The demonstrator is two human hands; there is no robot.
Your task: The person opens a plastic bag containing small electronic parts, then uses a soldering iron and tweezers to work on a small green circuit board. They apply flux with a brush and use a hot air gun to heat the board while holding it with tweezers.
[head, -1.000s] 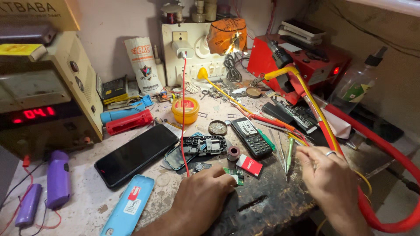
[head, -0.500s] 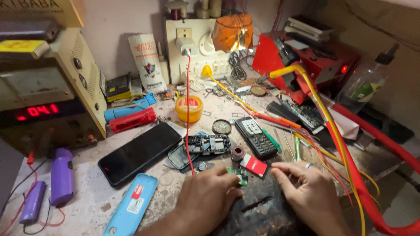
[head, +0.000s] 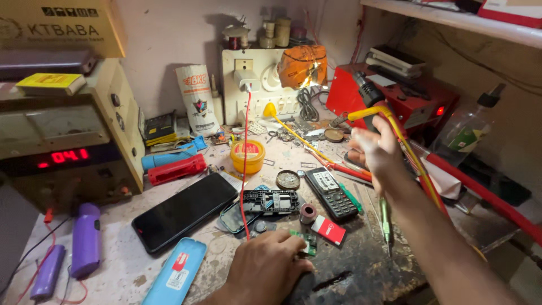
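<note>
My left hand rests on the dark work mat, its curled fingertips pinning a small green circuit board. Just beyond it lie an opened black phone frame, a keypad phone and a small red card. My right hand is raised over the right side of the bench and blurred. Its fingers are spread and hold nothing, just below the black tool handle with a yellow cable that sits on the red station.
A black smartphone and a blue phone case lie at the left. A power supply with a red display stands at far left. A red wire hangs from the socket board. A thick red hose crosses the right.
My right hand has lifted off the mat and moved up and away towards the tool handle on the red station. My left hand has stayed on the green board.
</note>
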